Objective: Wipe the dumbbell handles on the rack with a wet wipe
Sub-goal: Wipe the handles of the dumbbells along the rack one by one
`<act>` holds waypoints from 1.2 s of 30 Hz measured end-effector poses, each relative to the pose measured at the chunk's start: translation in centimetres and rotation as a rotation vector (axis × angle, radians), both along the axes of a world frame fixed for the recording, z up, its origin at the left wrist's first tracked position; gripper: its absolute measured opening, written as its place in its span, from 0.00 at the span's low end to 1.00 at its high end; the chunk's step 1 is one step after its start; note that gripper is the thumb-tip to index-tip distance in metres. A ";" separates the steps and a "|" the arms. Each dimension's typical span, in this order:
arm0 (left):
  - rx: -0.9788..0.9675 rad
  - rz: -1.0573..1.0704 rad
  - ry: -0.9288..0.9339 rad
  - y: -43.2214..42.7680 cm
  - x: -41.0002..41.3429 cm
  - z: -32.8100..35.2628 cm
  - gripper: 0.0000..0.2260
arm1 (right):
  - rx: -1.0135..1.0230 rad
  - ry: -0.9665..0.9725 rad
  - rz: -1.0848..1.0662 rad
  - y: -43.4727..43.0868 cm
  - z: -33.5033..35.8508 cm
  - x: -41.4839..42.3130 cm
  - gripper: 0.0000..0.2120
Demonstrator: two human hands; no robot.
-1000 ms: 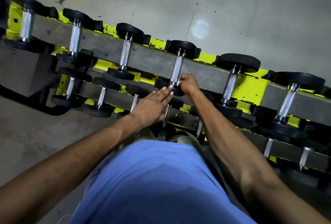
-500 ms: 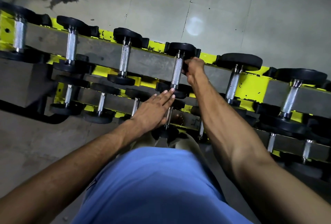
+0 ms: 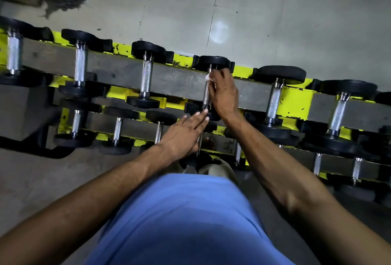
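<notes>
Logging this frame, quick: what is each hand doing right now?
Left hand: open, fingers straight, holding nothing.
Right hand: curled around a wipe on a dumbbell handle.

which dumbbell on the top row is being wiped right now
The fourth dumbbell from the left in the top row: only its handle has the right hand curled round it, pressing a white wipe against the metal.
</notes>
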State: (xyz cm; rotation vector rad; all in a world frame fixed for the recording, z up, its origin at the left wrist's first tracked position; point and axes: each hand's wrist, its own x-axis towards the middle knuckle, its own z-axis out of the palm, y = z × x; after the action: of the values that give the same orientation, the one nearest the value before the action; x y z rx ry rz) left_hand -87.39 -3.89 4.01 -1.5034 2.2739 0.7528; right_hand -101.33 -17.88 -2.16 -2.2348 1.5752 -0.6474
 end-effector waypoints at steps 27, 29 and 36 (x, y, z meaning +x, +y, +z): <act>0.007 0.037 0.071 0.3 -0.2 -1.4 0.40 | 0.168 0.566 0.621 -1.0 3.9 0.0 0.08; 0.011 0.036 0.074 0.3 -0.1 -1.4 0.40 | 0.149 0.506 0.589 0.3 3.2 -0.5 0.08; -0.003 0.023 0.076 -0.1 0.5 -1.1 0.41 | 0.224 -0.003 -0.062 2.5 1.7 -0.5 0.05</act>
State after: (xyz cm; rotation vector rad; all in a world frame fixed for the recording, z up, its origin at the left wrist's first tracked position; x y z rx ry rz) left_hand -86.90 -4.03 2.94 -1.5294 2.3174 0.8271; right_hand -101.87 -15.34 -0.44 -2.0280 1.6336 -0.4649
